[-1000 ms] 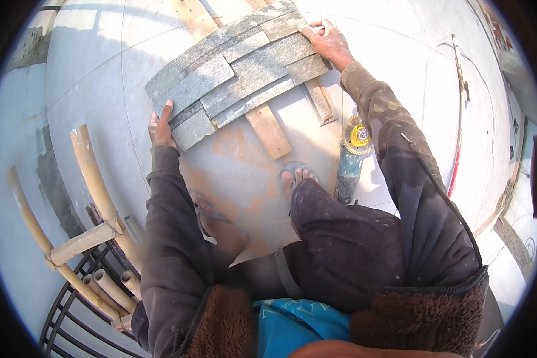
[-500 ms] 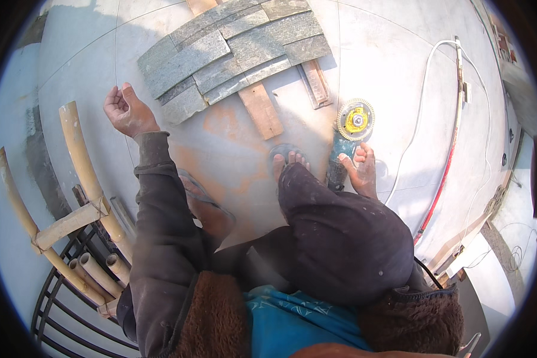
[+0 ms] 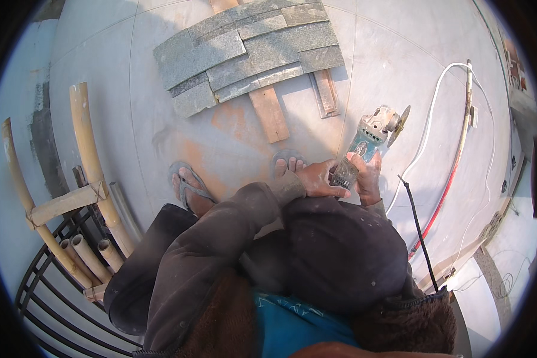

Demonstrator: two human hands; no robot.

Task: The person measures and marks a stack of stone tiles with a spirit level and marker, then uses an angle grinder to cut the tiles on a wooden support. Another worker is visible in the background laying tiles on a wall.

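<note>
An angle grinder (image 3: 367,138) with a teal body, grey metal head and thin cutting disc (image 3: 399,126) is lifted in front of my right knee. My right hand (image 3: 368,176) wraps round its body from the right side. At the dark rear end of the grinder, my left hand (image 3: 322,178) closes on it from the left. The disc is turned edge-on to the right, away from both hands. Beyond my feet lies a panel of grey-green stone strips (image 3: 250,52), resting on wooden pieces, among them a plank (image 3: 269,113).
A bamboo ladder (image 3: 83,143) and black metal railing (image 3: 42,286) stand at the left. On the right, a white cable (image 3: 428,122) curves beside a long red and white pole (image 3: 456,158). My sandalled feet (image 3: 192,188) are on dusty floor tiles (image 3: 155,119).
My left hand has come from beside the stone panel across to the grinder. The grinder has been picked up, and its disc has turned from facing up to pointing right.
</note>
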